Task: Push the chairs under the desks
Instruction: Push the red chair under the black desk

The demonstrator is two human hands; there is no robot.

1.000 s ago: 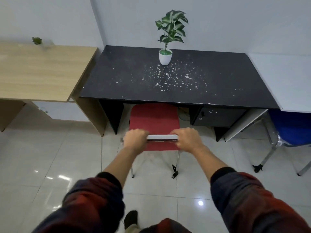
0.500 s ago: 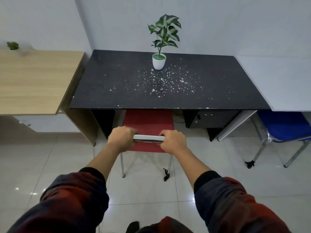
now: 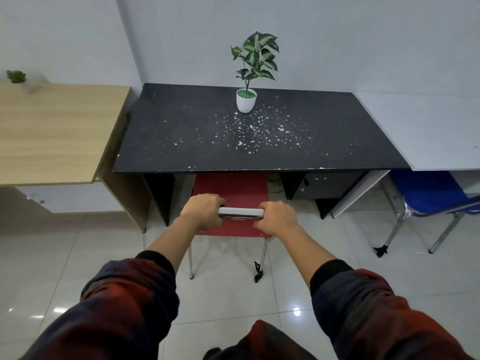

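Black and speckled with white flecks, the middle desk (image 3: 259, 141) fills the centre of the view, with a wooden desk (image 3: 52, 131) to its left and a white desk (image 3: 428, 131) to its right. A blue chair (image 3: 428, 193) sits partly under the white one. The red chair (image 3: 231, 188) stands at the black desk with the front of its seat already beneath the edge and its rear legs out on the tiled floor. The left hand (image 3: 204, 211) and right hand (image 3: 276, 216) are each wrapped around the pale top rail of the backrest, one grip per end, closed tight on it. The push on this chair looks midway; next it needs a straight shove forward, keeping the seat between the desk's side panel and drawer unit
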